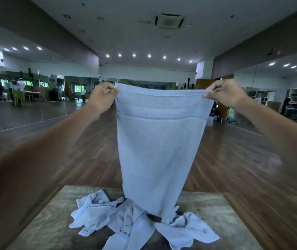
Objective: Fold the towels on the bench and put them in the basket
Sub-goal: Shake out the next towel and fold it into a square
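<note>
Both hands are held out at about the same height and well apart, and neither is nearer to the cloth than the other. One top corner of the held towel (158, 141) is pinched by the left hand (102, 98) between thumb and curled fingers, and the other top corner is pinched by the right hand (225, 95) in the same way.

Nearest below, the tabletop (216, 213) is seen, with a crumpled pile of towels (126, 219) spread over its middle and bare wood at either side. Above that pile the held towel is hung. Its short top edge is drawn fairly taut and level between the two hands. Its long axis runs straight down and narrows toward the bottom, where the lower end is met by the pile; whether it rests on the heap or only brushes it cannot be told. The cloth is thus placed directly ahead of the person, centred between the arms.

Since the length is vertical and the width is shared by the hands, the next fold is judged to call for one of two moves: the two corners being brought together, or the towel being laid flat on a bare part of the wood.

Beyond, a dark wooden floor (234, 159) is seen, and mirrored walls (35, 91) farther off. No basket is in view.
</note>
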Available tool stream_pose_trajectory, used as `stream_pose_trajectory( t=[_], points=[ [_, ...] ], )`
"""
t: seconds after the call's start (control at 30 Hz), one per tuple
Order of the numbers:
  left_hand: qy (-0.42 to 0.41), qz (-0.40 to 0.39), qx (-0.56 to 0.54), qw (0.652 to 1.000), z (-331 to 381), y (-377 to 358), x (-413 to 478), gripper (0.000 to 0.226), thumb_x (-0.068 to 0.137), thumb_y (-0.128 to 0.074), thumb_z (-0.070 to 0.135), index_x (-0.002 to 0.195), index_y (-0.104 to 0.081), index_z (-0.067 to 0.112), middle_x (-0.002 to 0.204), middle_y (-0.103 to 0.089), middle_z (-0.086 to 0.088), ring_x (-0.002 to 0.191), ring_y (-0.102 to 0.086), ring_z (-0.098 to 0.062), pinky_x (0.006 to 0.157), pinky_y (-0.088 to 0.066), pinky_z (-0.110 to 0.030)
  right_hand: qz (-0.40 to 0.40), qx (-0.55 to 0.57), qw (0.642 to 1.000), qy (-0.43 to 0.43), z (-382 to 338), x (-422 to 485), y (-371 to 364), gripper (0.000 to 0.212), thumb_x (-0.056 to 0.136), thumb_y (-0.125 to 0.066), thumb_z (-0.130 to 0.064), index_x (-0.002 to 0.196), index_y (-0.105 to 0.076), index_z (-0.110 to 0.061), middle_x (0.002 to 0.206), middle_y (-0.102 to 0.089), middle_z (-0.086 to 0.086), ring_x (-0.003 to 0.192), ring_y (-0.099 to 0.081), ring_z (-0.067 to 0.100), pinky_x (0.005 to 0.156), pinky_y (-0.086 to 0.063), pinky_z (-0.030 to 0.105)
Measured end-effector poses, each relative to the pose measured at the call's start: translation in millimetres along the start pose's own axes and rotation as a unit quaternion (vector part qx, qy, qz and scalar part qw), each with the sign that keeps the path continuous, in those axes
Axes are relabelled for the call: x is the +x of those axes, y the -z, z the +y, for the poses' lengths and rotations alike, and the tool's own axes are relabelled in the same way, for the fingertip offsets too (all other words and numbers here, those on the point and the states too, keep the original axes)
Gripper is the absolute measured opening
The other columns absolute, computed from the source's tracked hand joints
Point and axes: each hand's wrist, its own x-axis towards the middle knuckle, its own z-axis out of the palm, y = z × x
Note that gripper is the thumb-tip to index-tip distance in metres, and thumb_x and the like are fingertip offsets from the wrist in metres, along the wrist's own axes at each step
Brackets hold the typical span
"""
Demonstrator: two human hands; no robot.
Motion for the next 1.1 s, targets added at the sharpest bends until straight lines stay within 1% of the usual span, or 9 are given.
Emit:
stream_pose_trajectory(
  t=[0.13,0.27,0.37,0.47,0.63,0.8,0.93,1.0,1.1],
  points=[
    [-0.031,0.020,-0.010,0.999,23,18,14,0.022,0.096,-0.052,0.031,0.097,-0.058,0.010,0.073,-0.052,-0.006,0.059,-0.042,-0.015,0.056,-0.036,-0.026,0.063,0.037,0.996,0.047,-21,12,15,0.003,0.086,-0.067,-0.018,0.084,-0.066,-0.015,0.098,-0.067,0.012,0.076,-0.056,0.013,0.078,-0.054,0.030],
    [-0.053,0.032,-0.021,0.998,49,31,33,0.016,0.097,-0.051,0.023,0.082,-0.055,0.018,0.072,-0.058,0.005,0.047,-0.051,0.006,0.045,-0.039,-0.009,0.099,0.061,0.990,0.079,-47,30,30,0.010,0.088,-0.064,-0.016,0.079,-0.065,-0.021,0.092,-0.066,0.003,0.081,-0.057,0.014,0.083,-0.055,0.034],
    [-0.045,0.028,-0.016,0.998,57,35,44,0.011,0.096,-0.051,0.022,0.097,-0.057,0.012,0.082,-0.058,0.008,0.071,-0.054,0.001,0.061,-0.041,-0.012,0.075,0.068,0.993,0.059,-56,41,36,0.003,0.088,-0.064,-0.015,0.086,-0.066,-0.014,0.085,-0.062,-0.001,0.080,-0.058,0.014,0.080,-0.055,0.032],
    [-0.006,0.014,0.015,1.000,45,32,52,0.018,0.095,-0.054,0.022,0.103,-0.060,0.008,0.098,-0.060,-0.003,0.088,-0.054,-0.012,0.081,-0.040,-0.026,-0.005,0.033,0.999,0.029,-47,41,27,0.006,0.089,-0.062,-0.012,0.091,-0.065,-0.006,0.085,-0.060,0.001,0.070,-0.053,0.009,0.065,-0.049,0.021],
    [0.040,-0.016,0.051,0.998,-7,1,45,0.014,0.091,-0.060,0.021,0.099,-0.062,0.009,0.096,-0.056,-0.009,0.086,-0.049,-0.017,0.073,-0.039,-0.022,-0.047,-0.002,0.998,-0.040,4,37,-21,0.010,0.087,-0.064,-0.008,0.096,-0.066,-0.004,0.088,-0.063,0.005,0.068,-0.057,0.009,0.066,-0.050,0.022],
    [0.049,0.048,0.053,0.996,-33,-29,51,0.027,0.088,-0.065,0.024,0.112,-0.065,0.011,0.112,-0.063,-0.009,0.094,-0.055,-0.018,0.087,-0.043,-0.025,0.006,0.034,0.997,-0.065,39,46,-52,0.017,0.086,-0.066,-0.008,0.102,-0.068,-0.008,0.101,-0.067,0.009,0.075,-0.062,0.012,0.076,-0.056,0.026],
    [0.027,0.085,0.030,0.996,-34,-35,64,0.026,0.089,-0.062,0.027,0.110,-0.067,0.012,0.085,-0.060,0.000,0.084,-0.052,-0.013,0.083,-0.044,-0.023,0.084,0.063,0.994,-0.043,42,61,-55,0.011,0.084,-0.069,-0.011,0.095,-0.071,-0.014,0.104,-0.068,0.005,0.091,-0.063,0.017,0.087,-0.055,0.033],
    [0.017,0.098,0.031,0.995,-38,-37,63,0.023,0.089,-0.062,0.029,0.106,-0.067,0.014,0.080,-0.062,-0.001,0.081,-0.051,-0.012,0.081,-0.044,-0.024,0.078,0.065,0.994,-0.039,45,61,-57,0.013,0.085,-0.067,-0.010,0.097,-0.070,-0.012,0.104,-0.066,0.006,0.086,-0.060,0.016,0.086,-0.055,0.033],
    [0.036,0.074,0.055,0.995,-59,-45,45,0.024,0.091,-0.059,0.026,0.111,-0.065,0.013,0.098,-0.061,-0.004,0.088,-0.053,-0.014,0.082,-0.044,-0.026,0.015,0.017,0.999,-0.044,62,44,-74,0.013,0.084,-0.067,-0.008,0.097,-0.069,-0.010,0.102,-0.064,0.003,0.084,-0.058,0.013,0.074,-0.054,0.026]
  ],
)
